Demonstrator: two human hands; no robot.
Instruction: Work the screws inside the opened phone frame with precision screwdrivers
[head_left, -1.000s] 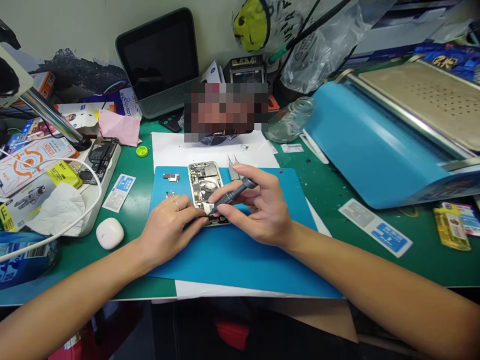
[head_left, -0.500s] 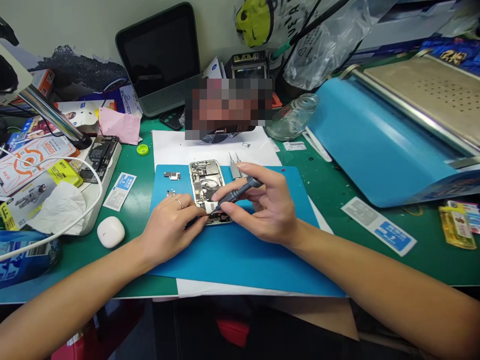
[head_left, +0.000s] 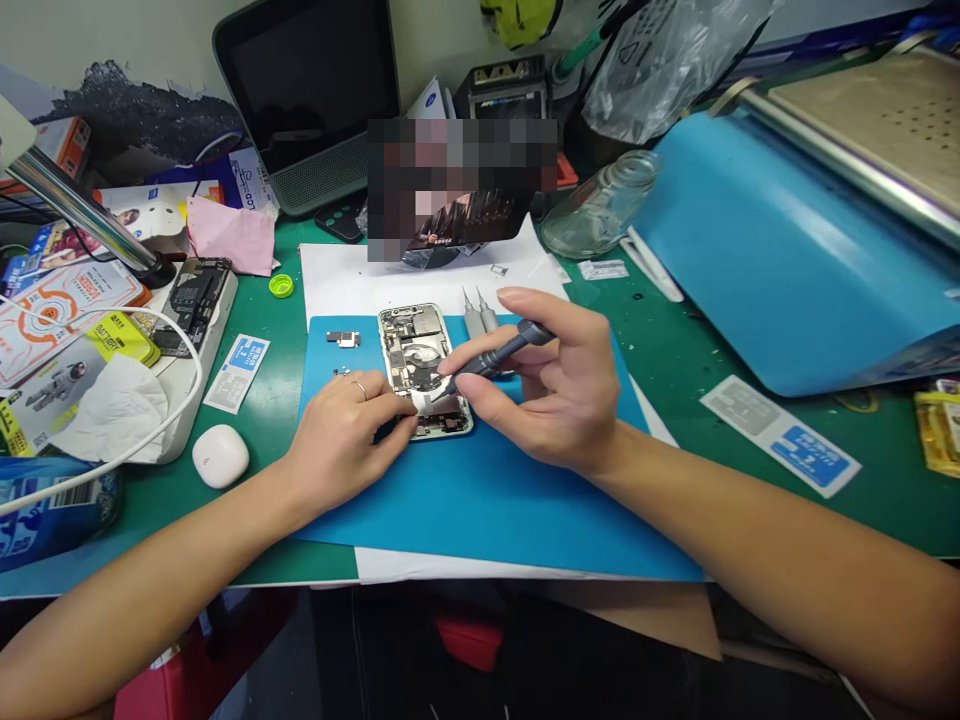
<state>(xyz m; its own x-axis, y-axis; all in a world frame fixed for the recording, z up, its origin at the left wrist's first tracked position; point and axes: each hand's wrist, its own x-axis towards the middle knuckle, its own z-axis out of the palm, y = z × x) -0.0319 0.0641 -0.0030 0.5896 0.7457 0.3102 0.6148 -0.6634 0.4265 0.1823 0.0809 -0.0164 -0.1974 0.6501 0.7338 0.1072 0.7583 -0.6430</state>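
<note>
An opened phone [head_left: 424, 345] lies on a blue mat [head_left: 450, 500], its inner parts exposed. At the phone's lower left edge, my left hand [head_left: 341, 430] has its thumb and index finger pinched together; what they grip is hidden. My right hand [head_left: 559, 400] holds a dark screwdriver-like tool [head_left: 499, 355] between its fingers, slanting down to the left. The tool's tip is over the lower part of the phone, by a pale patch [head_left: 431, 405]. Left of the phone lie a small metal part [head_left: 343, 340] and some tiny pieces [head_left: 342, 372].
Two grey tools with thin points [head_left: 480, 312] lie beyond my right hand. A white rounded case [head_left: 220, 456] and a sticker card [head_left: 237, 374] lie left of the mat. A glass jar [head_left: 600, 205] and a large blue machine [head_left: 720, 250] stand at the right.
The tool's tip has lifted and moved slightly right, with my right hand. My left hand keeps its pinch at the phone's edge. The camera view has shifted slightly.
</note>
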